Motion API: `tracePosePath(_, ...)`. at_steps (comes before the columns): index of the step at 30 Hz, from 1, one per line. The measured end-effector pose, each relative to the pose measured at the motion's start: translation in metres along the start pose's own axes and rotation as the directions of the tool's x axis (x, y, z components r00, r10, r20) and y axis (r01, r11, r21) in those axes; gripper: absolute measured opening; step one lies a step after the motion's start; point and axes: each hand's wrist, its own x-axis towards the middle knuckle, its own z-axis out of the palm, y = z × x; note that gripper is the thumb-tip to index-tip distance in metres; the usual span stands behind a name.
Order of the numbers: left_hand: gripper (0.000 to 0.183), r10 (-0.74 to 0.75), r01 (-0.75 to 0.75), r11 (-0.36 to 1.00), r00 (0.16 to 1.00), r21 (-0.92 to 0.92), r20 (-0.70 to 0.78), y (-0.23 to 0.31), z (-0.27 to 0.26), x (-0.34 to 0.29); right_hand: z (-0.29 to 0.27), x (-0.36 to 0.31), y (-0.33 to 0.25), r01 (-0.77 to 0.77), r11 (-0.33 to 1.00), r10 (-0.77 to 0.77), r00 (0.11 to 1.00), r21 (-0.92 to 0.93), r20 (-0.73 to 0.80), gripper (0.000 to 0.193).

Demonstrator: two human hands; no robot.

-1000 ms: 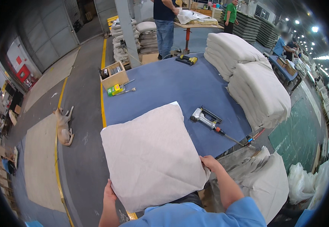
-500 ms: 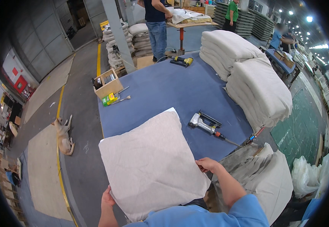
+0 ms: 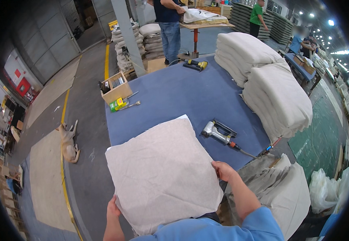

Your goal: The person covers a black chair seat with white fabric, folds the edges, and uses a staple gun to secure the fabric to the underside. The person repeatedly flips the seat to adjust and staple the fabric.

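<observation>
A large cream fabric square [image 3: 164, 172] lies at the near edge of the blue-topped table [image 3: 170, 96], partly overhanging toward me. A white layer peeks out beneath its far edge. My left hand [image 3: 113, 207] grips its lower left side, thumb on the edge and other fingers mostly hidden. At the right side, my right hand [image 3: 224, 171] pinches the edge, with the fingertips partly tucked under. Just beyond that hand, a silver staple gun [image 3: 216, 133] rests on the tabletop, its hose running off to the right.
Folded cream fabric stacks [image 3: 276, 94] line the table's right edge. At the left stand a wooden box [image 3: 116, 90] and a green-yellow carton [image 3: 117, 105]. A second staple gun [image 3: 195, 64] lies at the far edge. More cloth [image 3: 287, 193] hangs at my right. A dog [image 3: 69, 146] lies on the floor.
My right hand has slid slightly up along the edge of the fabric square. My left hand keeps its place. In the background, the person in green has shifted right.
</observation>
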Motion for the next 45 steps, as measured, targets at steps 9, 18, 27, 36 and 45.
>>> tracePosePath(9, 0.052, 0.267, -0.26, 0.964, 0.924, 0.065, -0.275, 0.019, 0.015, 0.013, 0.014, 0.065, -0.019, 0.291, 0.929, -0.346, 0.902, -0.227, -0.26, 0.024)
tracePosePath(18, 0.054, 0.152, -0.147, 0.988, 0.982, 0.05, -0.108, -0.015, -0.004, -0.015, 0.01, 0.025, 0.008, 0.192, 0.931, -0.238, 0.964, -0.311, -0.118, 0.027)
tracePosePath(27, 0.051, -0.036, 0.049, 0.989, 0.995, -0.139, 0.092, -0.116, -0.045, -0.093, -0.032, -0.071, 0.142, 0.124, 0.991, -0.114, 0.979, 0.047, -0.169, 0.015)
tracePosePath(36, 0.032, 0.103, -0.124, 0.955, 0.991, -0.269, -0.088, -0.13, -0.044, -0.101, -0.009, -0.035, 0.178, 0.315, 0.854, -0.261, 0.948, 0.415, -0.183, 0.022)
tracePosePath(45, 0.041, 0.213, -0.219, 0.975, 0.971, -0.046, -0.106, -0.126, -0.045, -0.086, -0.07, -0.04, 0.182, 0.222, 0.975, -0.221, 0.973, 0.009, -0.068, 0.041)
